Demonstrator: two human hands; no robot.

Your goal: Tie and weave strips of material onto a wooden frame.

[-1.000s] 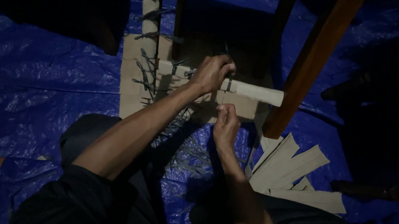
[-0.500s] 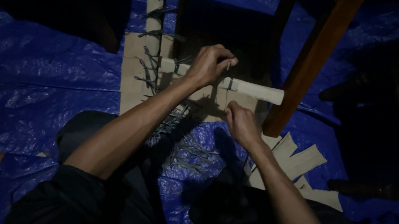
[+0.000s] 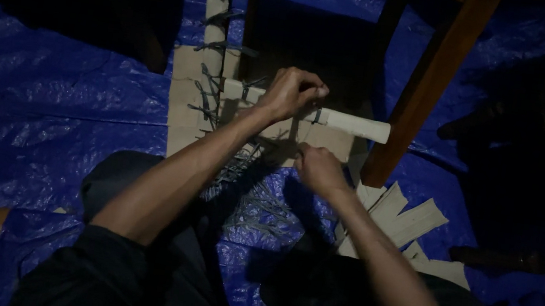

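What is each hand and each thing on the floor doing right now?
Left hand: closed around the pale horizontal slat.
Right hand: fingers curled, just below the slat; what it pinches is too dark to tell.
Pale horizontal slat: lying flat, bound with dark ties.
Pale upright slat: tied with dark strips.
Blue plastic tarp: spread out, crinkled.
Flat pale strips: loose, fanned out.
Brown wooden leg: standing, slanted.
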